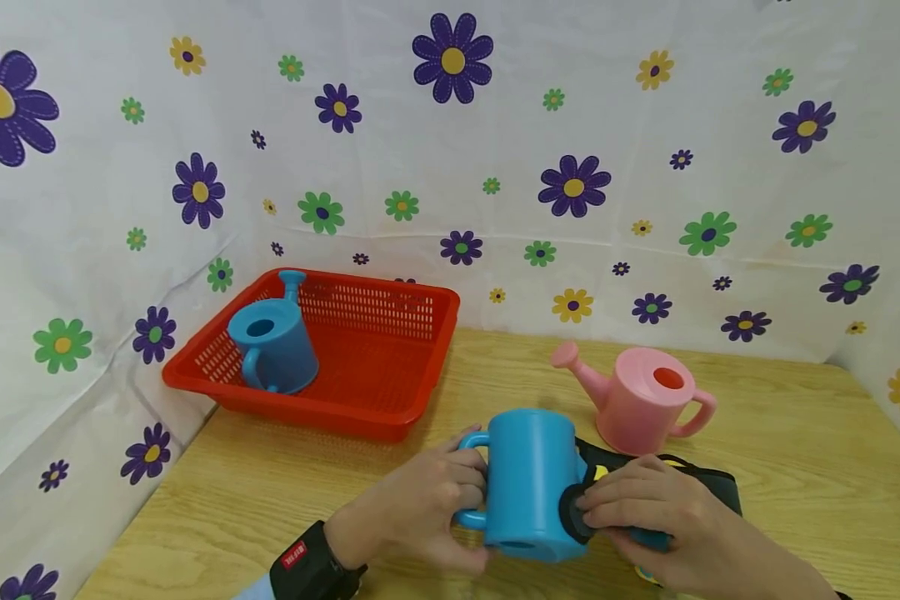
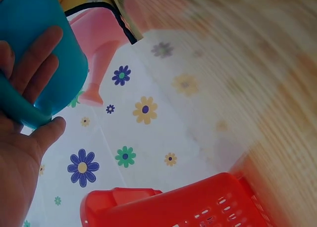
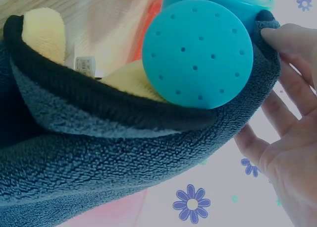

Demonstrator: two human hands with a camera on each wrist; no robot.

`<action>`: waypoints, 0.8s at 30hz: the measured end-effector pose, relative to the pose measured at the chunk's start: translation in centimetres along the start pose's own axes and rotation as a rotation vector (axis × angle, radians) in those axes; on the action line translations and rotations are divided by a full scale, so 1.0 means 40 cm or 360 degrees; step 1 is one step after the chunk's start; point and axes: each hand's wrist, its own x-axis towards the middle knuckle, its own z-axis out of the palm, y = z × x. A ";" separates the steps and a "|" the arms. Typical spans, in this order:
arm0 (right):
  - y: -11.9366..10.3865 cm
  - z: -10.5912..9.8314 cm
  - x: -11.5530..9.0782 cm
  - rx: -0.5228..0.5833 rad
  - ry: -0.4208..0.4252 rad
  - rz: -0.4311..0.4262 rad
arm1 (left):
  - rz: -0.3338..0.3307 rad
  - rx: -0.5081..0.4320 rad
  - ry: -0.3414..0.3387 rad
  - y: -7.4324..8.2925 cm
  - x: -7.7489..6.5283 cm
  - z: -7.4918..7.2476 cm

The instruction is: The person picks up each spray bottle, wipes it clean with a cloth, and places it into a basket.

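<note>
A blue toy watering can (image 1: pixel 532 479) is held tilted above the table, its handle towards the left. My left hand (image 1: pixel 441 504) grips it by the handle (image 2: pixel 25 108), fingertips resting on the can's side. With my right hand (image 1: pixel 663 508) I pinch an edge of a dark grey cloth (image 3: pixel 163 157) with a yellow underside, against the can's right side by the spout. In the right wrist view the round sprinkler head (image 3: pixel 198 53) with small holes faces the camera, and the cloth wraps below it. Part of the cloth is hidden behind my right hand in the head view.
Just behind the cloth stands a pink watering can (image 1: pixel 637 404), spout to the left. At the back left is a red basket (image 1: pixel 375 417) with slotted walls, holding another blue watering can (image 1: pixel 281 354). A flowered sheet (image 1: pixel 390 158) hangs behind the wooden table (image 1: pixel 270 492).
</note>
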 end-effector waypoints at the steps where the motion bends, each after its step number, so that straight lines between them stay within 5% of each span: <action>1: -0.002 0.002 -0.003 0.0008 -0.0017 0.0001 | -0.0010 -0.0017 -0.0004 -0.001 -0.001 0.000; 14: -0.007 0.008 -0.002 -0.0103 0.0022 -0.0032 | -0.0019 -0.0065 0.0009 -0.008 -0.004 0.000; 24: 0.013 0.003 0.007 -0.0309 0.0123 -0.0042 | 0.0087 -0.0025 0.0080 -0.005 0.006 0.002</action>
